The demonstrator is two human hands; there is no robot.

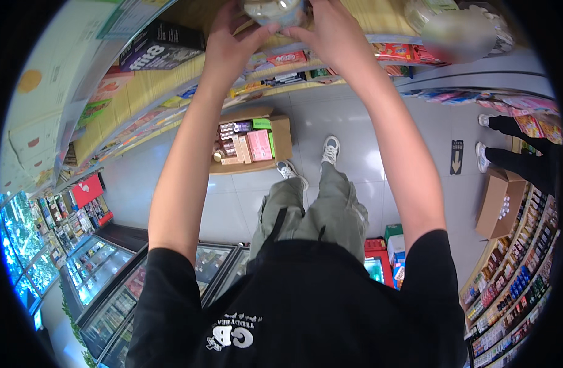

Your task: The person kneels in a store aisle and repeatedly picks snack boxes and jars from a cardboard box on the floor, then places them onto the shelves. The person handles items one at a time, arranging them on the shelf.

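Both arms reach up to a shelf (385, 21) at the top edge of the picture. Between my hands is a round, clear plastic tub (275, 12) with pale contents, partly cut off by the frame. The fingers of my left hand (235, 30) curl against its left side, with the thumb near the lower front. My right hand (325, 27) grips the opposite side, its thumb also near the front. Whether the tub rests on the shelf or is lifted, I cannot tell. To the left on the shelf stands a black and purple box (165, 48).
More clear tubs (431, 12) stand on the right of the shelf; packaged goods fill lower tiers. An open cardboard box (282, 138) of small cartons sits on the floor by my feet. Glass-topped freezers (106, 270) lie behind left. Another person's legs (517, 159) and a second carton (499, 199) are right.
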